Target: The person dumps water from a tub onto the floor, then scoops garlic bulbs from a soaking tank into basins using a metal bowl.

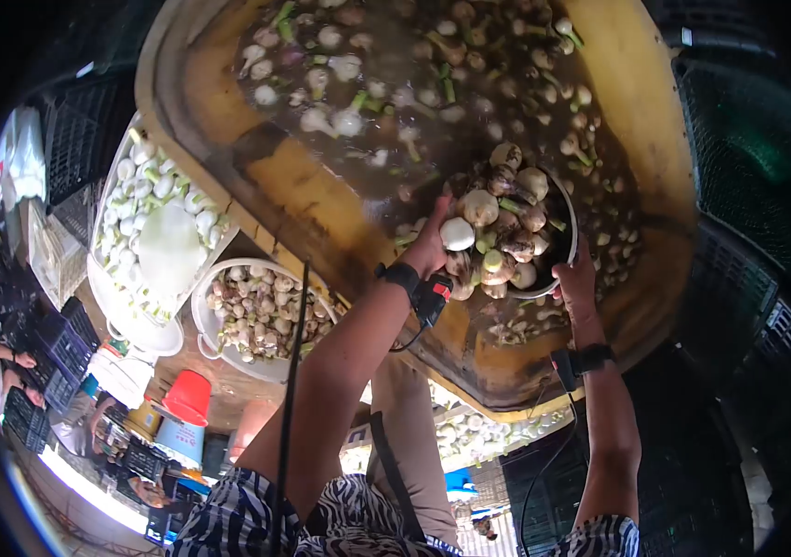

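Note:
A round, pale-rimmed bowl (574, 223) heaped with garlic bulbs (479, 209) is tilted over a big yellow tub (321, 200). My left hand (430, 243) is at the bowl's left side, against the bulbs; its fingers are partly hidden behind them. On the right, my right hand (576, 278) grips the rim, thumb on the near edge. Brown water with many floating bulbs (347, 121) and green stem pieces fills the tub. Some bulbs in the bowl are soil-stained, and one near my left hand is clean white.
Left of the tub stand a white container of clean bulbs (205, 223) and a round basin (205, 320) of soiled ones. Farther off are a red bucket (188, 397), dark crates (66, 357) and other people at the far left. Cables hang from both wrists.

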`<state>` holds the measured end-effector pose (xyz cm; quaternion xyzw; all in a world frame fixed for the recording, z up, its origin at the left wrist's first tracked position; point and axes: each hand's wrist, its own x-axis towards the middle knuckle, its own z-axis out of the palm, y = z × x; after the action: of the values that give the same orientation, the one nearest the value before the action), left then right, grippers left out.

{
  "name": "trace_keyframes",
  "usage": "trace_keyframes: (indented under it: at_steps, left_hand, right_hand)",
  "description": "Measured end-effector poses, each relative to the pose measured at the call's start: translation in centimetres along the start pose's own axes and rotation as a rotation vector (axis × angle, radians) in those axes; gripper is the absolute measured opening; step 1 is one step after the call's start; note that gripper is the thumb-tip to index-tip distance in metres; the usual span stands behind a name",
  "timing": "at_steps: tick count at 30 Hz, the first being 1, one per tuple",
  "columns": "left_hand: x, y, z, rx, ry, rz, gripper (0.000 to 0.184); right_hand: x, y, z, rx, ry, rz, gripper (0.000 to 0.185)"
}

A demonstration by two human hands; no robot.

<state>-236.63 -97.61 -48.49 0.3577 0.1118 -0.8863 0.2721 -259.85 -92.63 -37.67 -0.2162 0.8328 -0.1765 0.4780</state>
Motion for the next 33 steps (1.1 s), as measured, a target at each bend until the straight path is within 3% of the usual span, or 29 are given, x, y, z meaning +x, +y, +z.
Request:
trace_keyframes:
  at_steps: [2,3,6,10,15,19,21,22,24,26,28,30,32,33]
  left_hand:
    - [-0.7,0.0,0.1,0.038,-0.108,0.056,0.078]
    - [-2.8,0.6,2.7,0.07,0.083,0.124,0.082]
    - [-6.4,2.5,5.5,0.017,-0.097,0.026,0.084]
    - [-10.9,3.0,7.7,0.02,-0.063,0.134,0.082]
    - [-20.1,3.3,9.0,-0.028,-0.179,0.317,0.078]
    - [-32.4,5.0,7.7,-0.14,-0.168,0.361,0.074]
    - [-39.3,5.3,4.1,-0.162,-0.209,0.399,0.073]
    - [-41.3,4.9,1.5,-0.181,-0.25,0.435,0.073]
    - [-44.4,4.2,-3.7,-0.25,-0.119,0.554,0.07]
    - [-46.7,2.7,-11.0,-0.462,0.009,0.41,0.062]
    - [-47.0,0.7,-17.7,-0.514,0.253,0.578,0.052]
    - [-45.5,-1.2,-26.7,-0.409,0.577,0.419,0.057]
    - [-48.9,-1.7,-28.3,-0.409,0.8,0.392,0.065]
    - [-49.2,-2.2,-30.8,-0.464,0.641,0.381,0.086]
  right_hand:
    - [-1.4,-1.3,-0.6,-0.014,0.01,-0.062,0.078]
    - [-2.4,-2.8,-0.5,-0.039,0.02,-0.06,0.078]
    - [-6.3,-6.3,-1.1,-0.089,0.085,-0.067,0.077]
    - [-11.9,-10.0,-2.2,-0.037,0.053,-0.206,0.077]
    - [-22.5,-15.8,-1.6,-0.074,0.059,-0.285,0.073]
    - [-31.1,-18.4,2.8,-0.218,0.033,-0.406,0.075]
    - [-35.8,-20.0,6.6,-0.342,-0.01,-0.462,0.076]
    - [-35.5,-18.3,8.5,-0.502,0.019,-0.676,0.075]
    - [-37.3,-16.9,13.5,-0.737,0.016,-0.807,0.073]
    - [-39.1,-15.6,20.4,-0.76,-0.03,-0.929,0.073]
    - [-40.4,-14.9,27.3,-0.96,-0.065,-0.789,0.075]
    - [-39.8,-12.3,33.7,-1.114,-0.102,-0.832,0.076]
    - [-40.3,-10.8,39.1,-1.214,-0.088,-0.839,0.075]
    - [-39.1,-9.2,40.8,-1.284,-0.066,-0.917,0.072]
